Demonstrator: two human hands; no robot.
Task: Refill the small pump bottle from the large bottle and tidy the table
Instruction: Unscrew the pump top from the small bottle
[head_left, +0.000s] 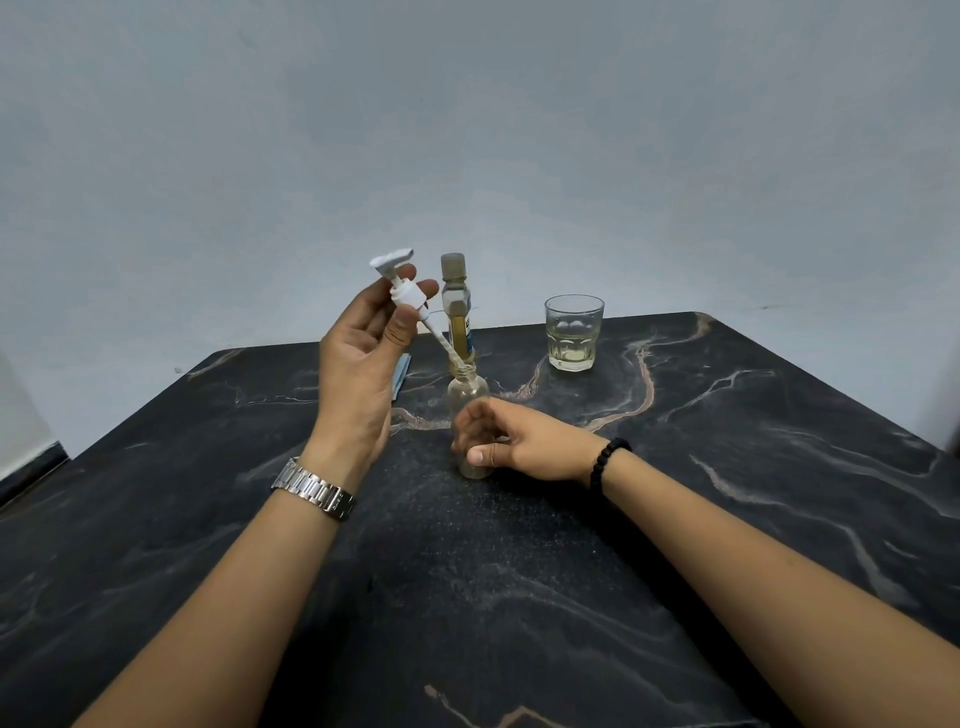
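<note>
The small clear pump bottle (468, 391) stands upright on the dark marble table (727, 467), uncapped. My right hand (511, 439) grips its lower body. My left hand (363, 364) holds the white pump head (402, 288) up at a tilt, with its dip tube slanting down so the tip is at the bottle's mouth. Just behind stands the large bottle (457, 306), capped, with yellowish liquid and a partly hidden label.
A faceted drinking glass (573, 332) with a little pale liquid stands at the back right. A blue flat item (401, 375) lies partly hidden behind my left hand. A grey wall rises behind the table's far edge.
</note>
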